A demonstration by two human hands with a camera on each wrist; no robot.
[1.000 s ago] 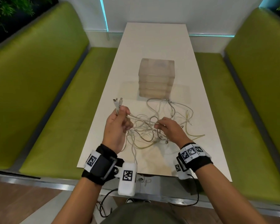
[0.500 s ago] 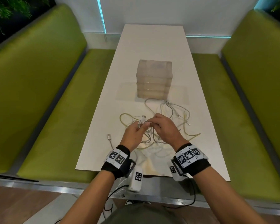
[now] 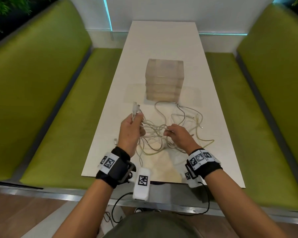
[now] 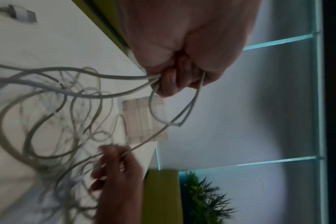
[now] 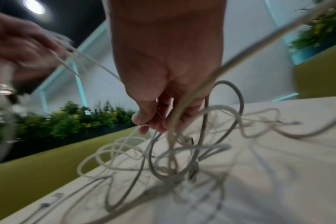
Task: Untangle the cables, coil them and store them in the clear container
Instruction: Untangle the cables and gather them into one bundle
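Far left of the head view: green bench, running up the frame beside the white table. Just left of the wrist, near the table's left edge: one loose plug, lying flat and apart from the rest.

Left of centre: left hand, raised off the table, fingers curled tight round several strands of the cables. Two or three connector ends sticking up out of the top of the fist, toward the upper part of the frame. Same grip in the left wrist view: left hand closed, strands bunched between curled fingers, one short loop hanging below the knuckles.

Centre: cable tangle spread on the table between and below both hands, a few strands stretched taut from fist to fist.

Right of centre: right hand, lower than the other, thumb and fingertips pinching a single strand at the tangle's upper edge. Right wrist view: right hand with fingertips pressed together on thin white strands, loops piled directly beneath.

Above the tangle, centre of the frame: clear container, upright, loops reaching its near base. Farther right: more loose loops trailing toward the table's right edge.
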